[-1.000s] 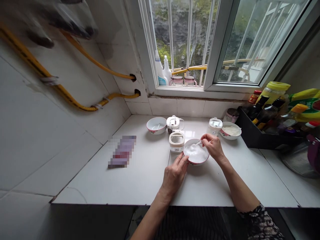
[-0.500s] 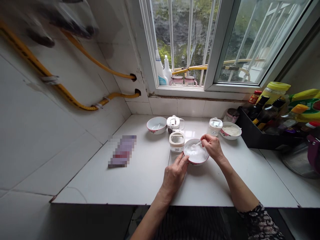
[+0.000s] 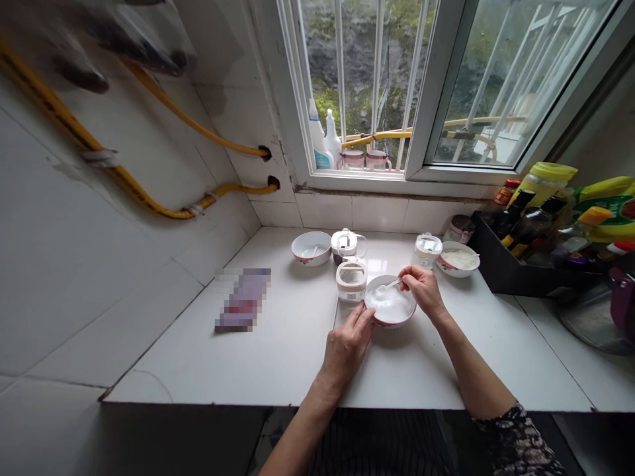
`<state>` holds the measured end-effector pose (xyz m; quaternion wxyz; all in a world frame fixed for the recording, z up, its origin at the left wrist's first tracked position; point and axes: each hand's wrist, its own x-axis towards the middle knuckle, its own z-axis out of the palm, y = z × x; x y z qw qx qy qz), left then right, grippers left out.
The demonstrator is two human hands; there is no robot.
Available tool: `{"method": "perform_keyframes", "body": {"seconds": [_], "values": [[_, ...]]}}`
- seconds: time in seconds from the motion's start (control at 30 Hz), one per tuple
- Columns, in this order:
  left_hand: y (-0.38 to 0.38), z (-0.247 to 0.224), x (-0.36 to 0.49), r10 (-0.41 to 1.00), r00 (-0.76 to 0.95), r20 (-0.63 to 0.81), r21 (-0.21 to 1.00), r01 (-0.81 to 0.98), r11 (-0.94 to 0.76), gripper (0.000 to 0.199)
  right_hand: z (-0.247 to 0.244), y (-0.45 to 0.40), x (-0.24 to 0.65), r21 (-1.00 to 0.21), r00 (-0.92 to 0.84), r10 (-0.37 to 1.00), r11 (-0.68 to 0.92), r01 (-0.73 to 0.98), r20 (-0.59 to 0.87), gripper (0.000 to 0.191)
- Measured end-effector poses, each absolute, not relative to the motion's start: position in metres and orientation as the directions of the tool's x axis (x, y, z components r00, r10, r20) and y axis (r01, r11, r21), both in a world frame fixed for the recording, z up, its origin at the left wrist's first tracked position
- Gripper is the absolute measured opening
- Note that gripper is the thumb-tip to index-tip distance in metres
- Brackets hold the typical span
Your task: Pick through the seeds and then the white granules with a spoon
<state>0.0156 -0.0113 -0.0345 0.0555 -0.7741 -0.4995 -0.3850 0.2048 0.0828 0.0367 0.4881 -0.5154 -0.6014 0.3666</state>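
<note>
A bowl (image 3: 391, 324) with a red-patterned outside stands on the white counter, holding a white, powdery or grainy substance (image 3: 391, 305). My left hand (image 3: 347, 344) grips its near left rim, thumb over the edge and fingers along the outer side. Pinched in my right hand (image 3: 421, 289) is the handle of a small white spoon (image 3: 391, 284), its bowl end down in the white contents. Touching or very near the bowl's left side is a clear jar with a beige-rimmed lid (image 3: 351, 281).
Behind stand another lidded jar (image 3: 344, 244), a bowl with a spoon (image 3: 311, 250), a jar (image 3: 426, 251) and a bowl of pale contents (image 3: 457, 259). A black box of bottles (image 3: 530, 277) is at right. A blurred purple item (image 3: 243, 301) lies left.
The spoon and right hand have shifted very slightly within the bowl. My left hand keeps its place on the rim.
</note>
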Motion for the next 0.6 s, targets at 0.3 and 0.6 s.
{"method": "perform_keyframes", "body": {"seconds": [0.3,0.6], "values": [[-0.011,-0.034,0.016,0.722,0.206,0.661,0.289,0.818,-0.498,0.032,0.045,0.084,0.200,-0.984,-0.004,0.984,0.176,-0.004,0.176,0.013],[-0.012,-0.031,0.018,0.714,0.206,0.669,0.263,0.833,-0.486,0.031,0.042,0.066,0.167,-0.607,-0.253,0.720,0.686,0.401,0.647,0.016]]}}
